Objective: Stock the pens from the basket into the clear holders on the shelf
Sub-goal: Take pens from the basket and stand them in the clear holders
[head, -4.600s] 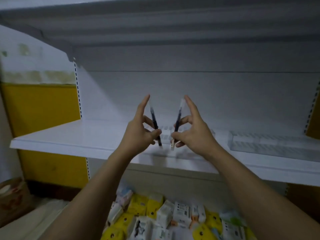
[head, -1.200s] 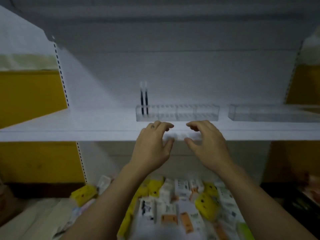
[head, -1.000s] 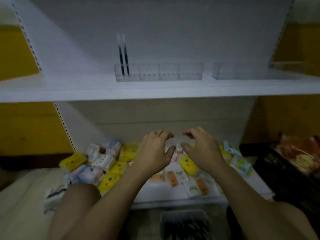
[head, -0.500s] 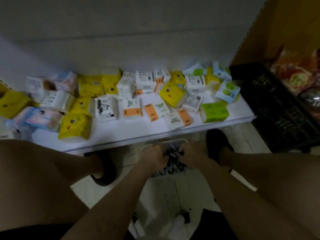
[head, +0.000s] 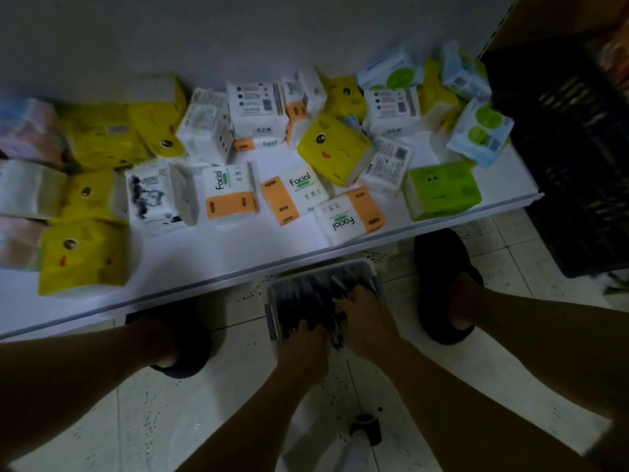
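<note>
Left hand (head: 301, 340) and right hand (head: 366, 321) dig among pens (head: 306, 294) in the basket (head: 271, 318), grip unclear; best pinch one barrel each.

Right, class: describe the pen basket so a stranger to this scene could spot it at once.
Find the white shelf strewn with tissue packs. On the tiled floor below its front edge, between two dark shoes, sits a small grey basket. Unlike the black crate to the right, it is full of dark pens, and the left hand and right hand reach into it.
</note>
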`<state>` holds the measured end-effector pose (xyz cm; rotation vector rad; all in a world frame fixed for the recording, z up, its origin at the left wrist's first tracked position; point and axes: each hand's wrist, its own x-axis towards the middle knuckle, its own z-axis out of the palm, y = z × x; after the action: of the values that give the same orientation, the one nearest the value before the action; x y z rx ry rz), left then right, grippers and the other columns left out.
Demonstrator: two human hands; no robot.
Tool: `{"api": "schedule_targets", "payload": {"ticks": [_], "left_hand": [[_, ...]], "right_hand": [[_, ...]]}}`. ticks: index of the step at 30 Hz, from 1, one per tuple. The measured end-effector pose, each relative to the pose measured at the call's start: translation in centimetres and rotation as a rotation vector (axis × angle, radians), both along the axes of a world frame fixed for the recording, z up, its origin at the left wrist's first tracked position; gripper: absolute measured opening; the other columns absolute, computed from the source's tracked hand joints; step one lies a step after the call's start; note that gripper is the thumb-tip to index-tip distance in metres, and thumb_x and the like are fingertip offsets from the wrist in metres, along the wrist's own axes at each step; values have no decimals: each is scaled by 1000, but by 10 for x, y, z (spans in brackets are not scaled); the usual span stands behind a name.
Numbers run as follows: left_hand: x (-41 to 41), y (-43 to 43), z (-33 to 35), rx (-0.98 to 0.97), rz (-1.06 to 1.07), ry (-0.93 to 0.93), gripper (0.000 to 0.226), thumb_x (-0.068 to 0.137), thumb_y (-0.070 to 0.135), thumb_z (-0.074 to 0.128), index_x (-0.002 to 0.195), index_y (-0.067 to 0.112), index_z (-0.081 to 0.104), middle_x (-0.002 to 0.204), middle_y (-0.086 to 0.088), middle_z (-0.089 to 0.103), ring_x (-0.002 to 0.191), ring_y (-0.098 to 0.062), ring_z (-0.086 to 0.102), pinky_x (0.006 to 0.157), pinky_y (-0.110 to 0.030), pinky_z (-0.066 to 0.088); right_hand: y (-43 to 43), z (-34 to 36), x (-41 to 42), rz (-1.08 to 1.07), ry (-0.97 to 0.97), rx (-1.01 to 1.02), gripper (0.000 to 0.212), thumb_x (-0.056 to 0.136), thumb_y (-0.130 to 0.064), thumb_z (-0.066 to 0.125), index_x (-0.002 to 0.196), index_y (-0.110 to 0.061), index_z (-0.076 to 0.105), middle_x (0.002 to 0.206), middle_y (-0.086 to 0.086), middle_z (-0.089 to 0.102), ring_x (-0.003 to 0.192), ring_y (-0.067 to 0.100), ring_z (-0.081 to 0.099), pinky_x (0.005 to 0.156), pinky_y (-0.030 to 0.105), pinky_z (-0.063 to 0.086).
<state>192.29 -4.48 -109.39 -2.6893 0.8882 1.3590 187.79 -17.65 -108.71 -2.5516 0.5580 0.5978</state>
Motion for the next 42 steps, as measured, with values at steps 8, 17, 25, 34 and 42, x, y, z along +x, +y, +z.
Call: {"api": "schedule_targets", "payload": {"ticks": [8, 17, 25, 34, 42], "left_hand": [[22, 9, 5, -104, 242, -7, 19, 96, 11, 47, 103, 6, 63, 99, -14, 67, 86, -28, 65, 70, -34, 50], [42, 5, 41, -238, 483, 185, 27, 95, 12, 48, 120, 7, 56, 113, -15, 62, 102, -31, 60, 83, -34, 50], [46, 9, 80, -346, 826, 443, 28, 95, 0, 41, 112, 1, 62, 100, -20, 69, 79, -27, 69, 54, -30, 57], [39, 3, 138, -590, 865, 293, 23, 102, 25, 42, 96, 11, 59, 69, -3, 51, 58, -15, 48, 49, -25, 43], [40, 19, 198, -1007, 1121, 490, 20, 102, 1, 37, 95, 3, 55, 74, -12, 56, 43, -16, 54, 43, -23, 43]], "right_hand": [[10, -17, 13, 43, 179, -179, 48, 85, -32, 63, 131, -22, 53, 139, 12, 40, 129, 33, 35, 108, 44, 35], [6, 1, 12, -75, 261, -63, 22, 94, -14, 52, 108, -5, 67, 113, 12, 66, 109, 29, 60, 90, 36, 50], [5, 43, 4, -290, -17, -29, 23, 94, -36, 57, 104, -15, 58, 93, 5, 62, 95, 25, 59, 85, 37, 47], [1, 92, -10, -698, -354, 269, 24, 94, -26, 55, 72, -17, 51, 62, -3, 54, 58, 13, 52, 55, 27, 42], [15, 160, -18, -1030, -342, 939, 27, 103, -24, 43, 93, -5, 59, 65, 8, 67, 58, 19, 65, 52, 26, 55]]}}
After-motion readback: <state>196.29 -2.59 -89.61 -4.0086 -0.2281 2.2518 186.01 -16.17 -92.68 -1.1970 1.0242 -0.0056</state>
